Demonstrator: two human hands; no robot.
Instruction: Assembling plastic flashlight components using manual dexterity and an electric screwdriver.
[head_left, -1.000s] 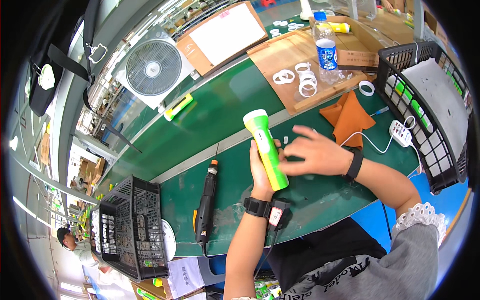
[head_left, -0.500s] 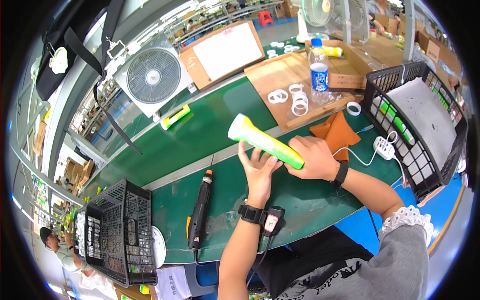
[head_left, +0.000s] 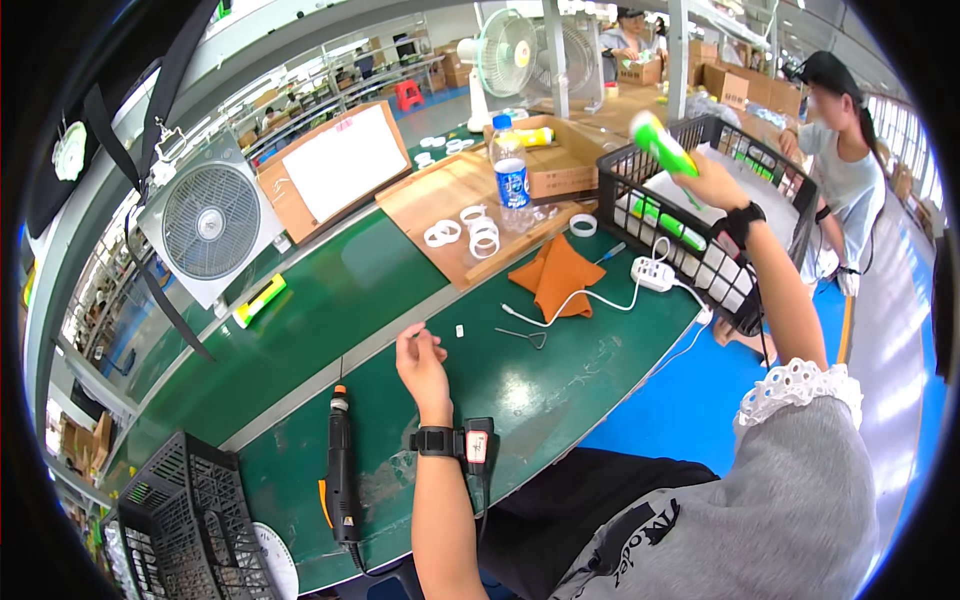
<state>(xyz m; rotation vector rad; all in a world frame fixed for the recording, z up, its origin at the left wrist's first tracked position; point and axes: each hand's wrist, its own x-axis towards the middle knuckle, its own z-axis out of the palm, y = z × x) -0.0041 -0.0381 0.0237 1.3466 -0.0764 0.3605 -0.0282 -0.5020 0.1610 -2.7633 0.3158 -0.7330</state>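
The fingers of my right hand (head_left: 716, 182) wrap round the green-and-white flashlight (head_left: 662, 145), tilted over the black crate (head_left: 611, 175). Those of my left hand (head_left: 424, 376) curl loosely above the green counter (head_left: 590, 375); whether they pinch anything is unclear.

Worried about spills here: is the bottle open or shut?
Shut: the bottle stands upright with its blue cap on top. How tightly, I cannot tell.
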